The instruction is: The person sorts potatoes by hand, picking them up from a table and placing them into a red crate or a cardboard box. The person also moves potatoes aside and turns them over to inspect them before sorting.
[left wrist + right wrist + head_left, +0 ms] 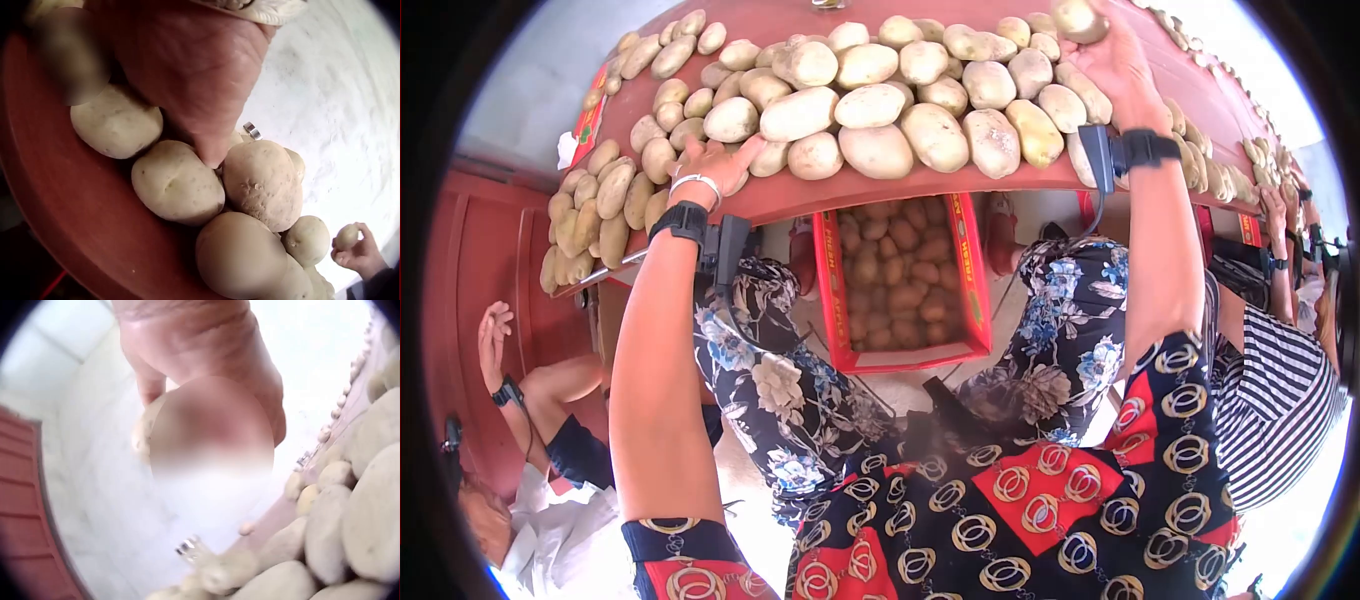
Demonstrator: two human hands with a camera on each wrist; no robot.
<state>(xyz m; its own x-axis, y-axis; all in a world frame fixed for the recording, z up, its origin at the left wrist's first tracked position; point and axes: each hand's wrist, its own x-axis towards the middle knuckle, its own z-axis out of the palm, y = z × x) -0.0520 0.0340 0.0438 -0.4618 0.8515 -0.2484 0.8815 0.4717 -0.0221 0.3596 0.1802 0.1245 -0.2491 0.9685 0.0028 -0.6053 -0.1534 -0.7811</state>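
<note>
Rows of pale potatoes (pixel 877 150) cover the red table (pixel 840 188) in front of me. My left hand (pixel 708 165) rests on the left part of the heap with its fingers spread. In the left wrist view, the thumb of that hand (pixel 194 69) reaches down between a smooth potato (pixel 178 182) and a rough-skinned potato (pixel 262 184). My right hand (pixel 1115 70) is raised at the far right end of the heap and grips a potato (pixel 1080 18). A blurred patch in the right wrist view hides most of that potato.
A red cardboard box (pixel 832 270) full of potatoes stands on the floor below the table edge, between my knees. Another person's hand (pixel 495 330) is at the left. At the right, a person in a striped top (pixel 1280 400) sits close beside me.
</note>
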